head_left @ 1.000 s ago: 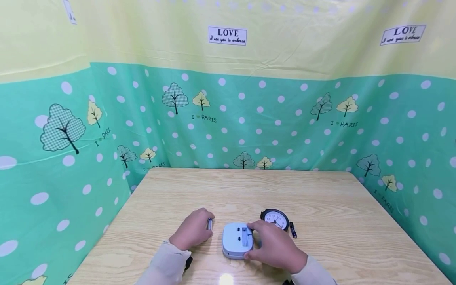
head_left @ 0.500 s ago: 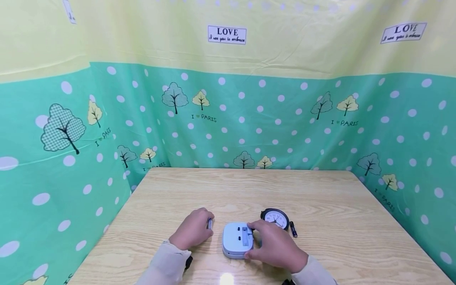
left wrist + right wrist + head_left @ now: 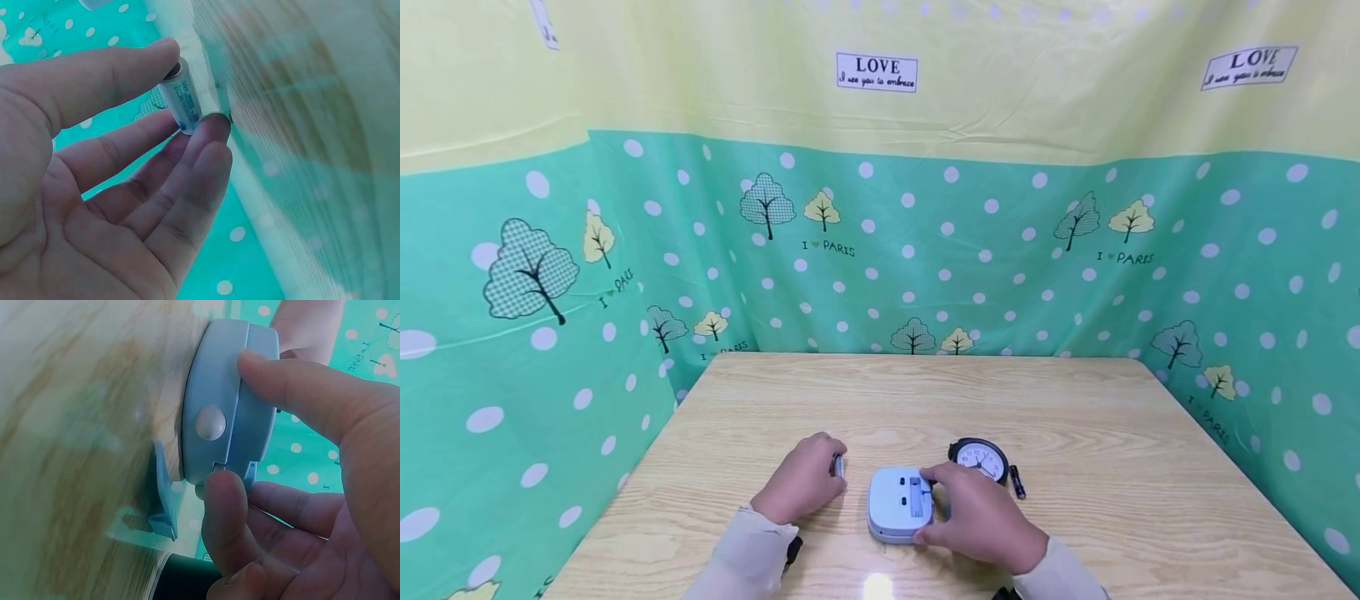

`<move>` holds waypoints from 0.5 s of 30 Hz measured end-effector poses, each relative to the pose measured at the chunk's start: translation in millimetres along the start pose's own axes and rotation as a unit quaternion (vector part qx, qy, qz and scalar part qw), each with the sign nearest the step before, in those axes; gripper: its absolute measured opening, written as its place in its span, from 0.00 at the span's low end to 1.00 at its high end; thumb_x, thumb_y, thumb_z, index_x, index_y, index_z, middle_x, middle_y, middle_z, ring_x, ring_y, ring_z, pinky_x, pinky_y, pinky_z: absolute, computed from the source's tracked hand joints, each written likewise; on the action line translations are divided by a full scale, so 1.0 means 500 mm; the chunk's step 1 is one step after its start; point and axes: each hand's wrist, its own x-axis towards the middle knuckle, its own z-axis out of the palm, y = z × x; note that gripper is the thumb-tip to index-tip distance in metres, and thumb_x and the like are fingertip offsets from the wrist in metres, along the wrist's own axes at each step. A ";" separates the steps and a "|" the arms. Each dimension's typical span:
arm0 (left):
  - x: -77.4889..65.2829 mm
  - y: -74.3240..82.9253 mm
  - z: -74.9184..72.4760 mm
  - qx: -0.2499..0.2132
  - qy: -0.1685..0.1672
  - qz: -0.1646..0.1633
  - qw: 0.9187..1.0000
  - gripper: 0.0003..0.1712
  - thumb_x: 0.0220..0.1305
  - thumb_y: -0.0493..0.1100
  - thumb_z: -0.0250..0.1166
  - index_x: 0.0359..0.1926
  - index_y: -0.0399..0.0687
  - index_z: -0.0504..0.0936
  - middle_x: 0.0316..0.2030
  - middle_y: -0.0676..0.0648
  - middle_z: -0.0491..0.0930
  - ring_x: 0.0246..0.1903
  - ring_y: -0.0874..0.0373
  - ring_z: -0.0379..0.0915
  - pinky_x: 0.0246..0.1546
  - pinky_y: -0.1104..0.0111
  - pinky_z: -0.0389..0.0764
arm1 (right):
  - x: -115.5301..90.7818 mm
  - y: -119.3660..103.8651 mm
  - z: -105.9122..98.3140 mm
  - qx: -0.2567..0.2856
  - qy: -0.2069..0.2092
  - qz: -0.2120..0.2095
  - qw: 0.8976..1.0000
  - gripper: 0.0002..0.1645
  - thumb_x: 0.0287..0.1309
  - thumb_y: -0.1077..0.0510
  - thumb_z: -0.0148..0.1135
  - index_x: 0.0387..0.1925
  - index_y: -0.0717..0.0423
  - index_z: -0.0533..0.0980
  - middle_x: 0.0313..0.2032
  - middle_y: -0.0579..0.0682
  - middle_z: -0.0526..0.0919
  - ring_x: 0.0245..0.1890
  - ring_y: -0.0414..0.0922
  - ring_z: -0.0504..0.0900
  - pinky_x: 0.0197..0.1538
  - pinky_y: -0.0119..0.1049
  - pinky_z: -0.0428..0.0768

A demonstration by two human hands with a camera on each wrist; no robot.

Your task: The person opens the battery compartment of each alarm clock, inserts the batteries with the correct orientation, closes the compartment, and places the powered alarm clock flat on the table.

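My left hand (image 3: 801, 479) pinches a small battery (image 3: 181, 100) between thumb and fingertips, low over the left-middle of the table. The battery also shows at the fingertips in the head view. A light blue square clock (image 3: 891, 504) lies with its back up; its battery compartment (image 3: 917, 498) is uncovered. My right hand (image 3: 981, 517) grips the clock's right side, thumb at the near corner and a finger at the far one. In the right wrist view, a thin blue piece (image 3: 162, 490), likely the compartment cover, sits on the table beside the clock.
Behind my right hand, a round black-rimmed clock (image 3: 981, 461) lies face up, partly hidden. A small dark cylinder (image 3: 1017, 482) lies to its right. The wooden table (image 3: 910, 400) is bordered by a dotted green and yellow curtain (image 3: 925, 250).
My left hand has shifted slightly left and away from me, still holding the battery. The right hand and the blue clock have stayed put.
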 end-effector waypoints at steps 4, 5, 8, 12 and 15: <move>0.000 0.003 -0.001 -0.013 0.002 -0.013 1.000 0.29 0.56 0.37 0.75 0.60 0.35 0.82 0.47 0.43 0.81 0.39 0.56 0.71 0.42 0.61 0.79 | 0.001 0.001 0.001 0.000 -0.001 0.002 1.000 0.51 0.38 0.33 0.82 0.63 0.53 0.79 0.60 0.47 0.84 0.60 0.49 0.82 0.59 0.52 0.81; 0.000 0.004 -0.002 -0.019 0.002 -0.017 1.000 0.29 0.57 0.37 0.75 0.60 0.35 0.82 0.47 0.43 0.80 0.39 0.56 0.71 0.42 0.62 0.79 | 0.001 0.002 0.001 0.001 -0.001 0.001 1.000 0.51 0.38 0.33 0.82 0.63 0.53 0.79 0.60 0.47 0.84 0.60 0.49 0.82 0.59 0.52 0.81; 0.001 0.005 -0.002 -0.035 0.002 -0.019 0.999 0.29 0.57 0.37 0.75 0.60 0.35 0.82 0.47 0.43 0.79 0.37 0.58 0.72 0.38 0.65 0.78 | 0.000 0.002 0.002 0.002 -0.001 0.002 1.000 0.51 0.38 0.33 0.82 0.63 0.52 0.79 0.60 0.47 0.84 0.60 0.50 0.82 0.59 0.52 0.81; 0.002 0.006 -0.004 -0.062 0.005 -0.011 0.998 0.29 0.57 0.36 0.76 0.59 0.35 0.82 0.46 0.44 0.79 0.36 0.61 0.75 0.35 0.70 0.79 | 0.002 0.003 0.001 0.006 -0.005 0.008 1.000 0.51 0.39 0.32 0.82 0.63 0.52 0.79 0.60 0.47 0.84 0.60 0.50 0.82 0.60 0.53 0.81; 0.001 0.009 -0.007 -0.084 0.007 -0.006 0.996 0.29 0.56 0.36 0.77 0.58 0.33 0.82 0.46 0.44 0.78 0.37 0.61 0.77 0.34 0.72 0.80 | 0.003 0.002 0.001 0.010 -0.008 0.011 1.000 0.51 0.39 0.32 0.83 0.63 0.51 0.79 0.60 0.47 0.84 0.61 0.50 0.82 0.60 0.53 0.80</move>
